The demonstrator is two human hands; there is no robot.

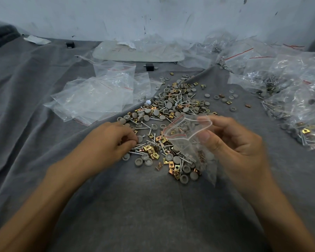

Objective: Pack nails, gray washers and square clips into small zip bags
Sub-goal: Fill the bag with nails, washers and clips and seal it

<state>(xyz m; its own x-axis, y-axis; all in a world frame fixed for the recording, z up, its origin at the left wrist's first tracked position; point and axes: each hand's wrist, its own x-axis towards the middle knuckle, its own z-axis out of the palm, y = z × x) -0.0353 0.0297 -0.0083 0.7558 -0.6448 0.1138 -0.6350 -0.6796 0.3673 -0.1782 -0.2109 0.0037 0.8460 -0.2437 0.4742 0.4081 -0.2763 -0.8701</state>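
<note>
Two hands over parts pile (173, 110) on gray cloth (153, 206).
Left hand (111, 142) pinches nails (140, 146) at pile edge; right hand (233, 144) pinches zip bag (185, 142), mouth open.

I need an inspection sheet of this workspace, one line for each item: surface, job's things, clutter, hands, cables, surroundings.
Surface: gray cloth, wrinkled, covers the work area.
Job's things: pile of nails, gray washers and square clips in the middle; zip bag open, partly filled; empty bags at left; filled bags at right.
Clutter: two black blocks; paper scrap far left.
Hands: left hand with fingers curled at the pile, what they pinch is unclear; right hand holds the zip bag.
Cables: nothing seen.
Surroundings: wall, white and scuffed, behind.
</note>
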